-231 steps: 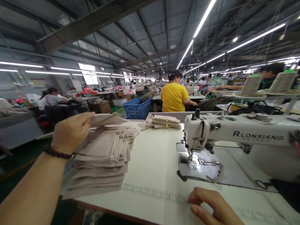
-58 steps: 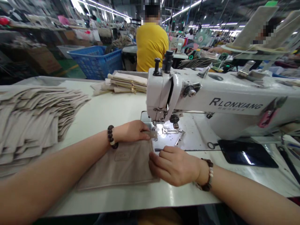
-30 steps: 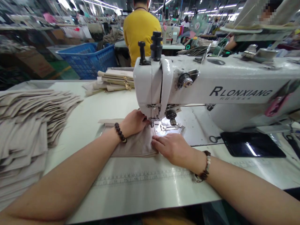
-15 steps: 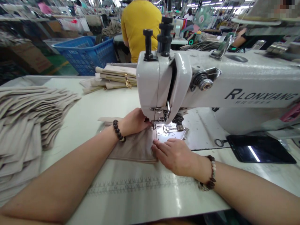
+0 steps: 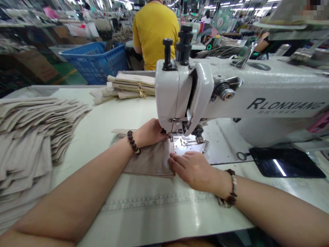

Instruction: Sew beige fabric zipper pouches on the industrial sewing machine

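Observation:
A beige fabric piece (image 5: pixel 151 159) lies flat on the table, its right edge under the presser foot (image 5: pixel 171 136) of a white sewing machine (image 5: pixel 180 92). My left hand (image 5: pixel 151 132) rests on the upper part of the fabric beside the needle area; its fingertips are partly hidden behind the machine head. At the fabric's right edge, nearer to me, my right hand (image 5: pixel 191 169) pinches the cloth between thumb and fingers. The lit metal needle plate (image 5: pixel 190 147) is just beyond this hand.
Stacked beige fabric pieces (image 5: pixel 28 133) cover the table's left side. Behind the machine head lie folded pieces with a gold zipper pull (image 5: pixel 141 91). A phone (image 5: pixel 285 163) rests at right. Beyond the table are a blue basket (image 5: pixel 97 61) and a person in yellow (image 5: pixel 155 34).
The whole view has shifted slightly, with the machine and both hands appearing a little further right. Both hands keep their places on the fabric.

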The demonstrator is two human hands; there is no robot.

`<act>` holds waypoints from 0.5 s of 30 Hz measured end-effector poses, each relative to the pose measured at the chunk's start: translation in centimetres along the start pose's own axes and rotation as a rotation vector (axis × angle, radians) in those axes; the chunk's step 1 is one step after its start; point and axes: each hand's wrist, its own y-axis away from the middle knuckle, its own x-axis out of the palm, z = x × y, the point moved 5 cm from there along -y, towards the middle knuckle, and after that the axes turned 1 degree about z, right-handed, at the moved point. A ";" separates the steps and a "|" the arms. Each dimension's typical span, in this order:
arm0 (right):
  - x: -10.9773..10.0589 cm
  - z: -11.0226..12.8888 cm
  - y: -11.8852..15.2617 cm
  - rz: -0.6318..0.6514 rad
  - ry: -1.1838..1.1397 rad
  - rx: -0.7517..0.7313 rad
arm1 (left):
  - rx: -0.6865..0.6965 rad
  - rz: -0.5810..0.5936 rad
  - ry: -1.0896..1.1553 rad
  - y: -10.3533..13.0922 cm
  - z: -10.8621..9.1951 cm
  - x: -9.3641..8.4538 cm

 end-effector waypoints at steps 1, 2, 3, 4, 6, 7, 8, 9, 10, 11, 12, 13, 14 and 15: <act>0.0 0.1 0.0 0.000 0.003 -0.011 | 0.011 0.001 0.006 0.0 -0.1 -0.1; -0.1 0.2 0.0 0.000 0.006 -0.017 | 0.017 -0.001 0.010 0.0 -0.1 -0.1; -0.1 0.3 0.0 0.001 0.008 -0.019 | 0.022 -0.004 0.015 0.1 -0.2 -0.2; -0.1 0.3 0.0 -0.001 0.008 -0.018 | 0.021 -0.008 0.017 0.1 -0.2 -0.2; -0.2 0.3 0.0 -0.003 0.005 -0.004 | 0.003 -0.014 0.009 0.0 0.0 -0.1; -0.2 0.2 0.0 -0.006 0.001 0.003 | -0.005 -0.016 0.004 0.0 0.0 0.0; -0.2 0.2 0.1 -0.011 -0.005 0.010 | -0.010 -0.017 -0.001 0.0 0.1 0.0; -0.2 0.2 0.1 -0.014 -0.012 0.016 | -0.011 -0.017 -0.004 0.0 0.1 0.1; -0.2 0.1 0.1 -0.017 -0.020 0.025 | -0.010 -0.018 -0.006 0.0 0.1 0.2; -0.2 0.1 0.1 -0.017 -0.028 0.036 | -0.008 -0.021 -0.008 -0.1 0.2 0.3; -0.1 0.0 0.1 -0.018 -0.037 0.049 | -0.010 -0.028 -0.011 -0.1 0.2 0.3; 0.0 -0.2 0.0 -0.014 -0.047 0.067 | -0.014 -0.036 -0.015 -0.1 0.3 0.4; 0.1 -0.4 0.0 -0.006 -0.055 0.090 | -0.020 -0.044 -0.021 -0.1 0.4 0.5; 0.2 -0.6 0.0 0.004 -0.060 0.116 | -0.029 -0.053 -0.027 -0.2 0.5 0.6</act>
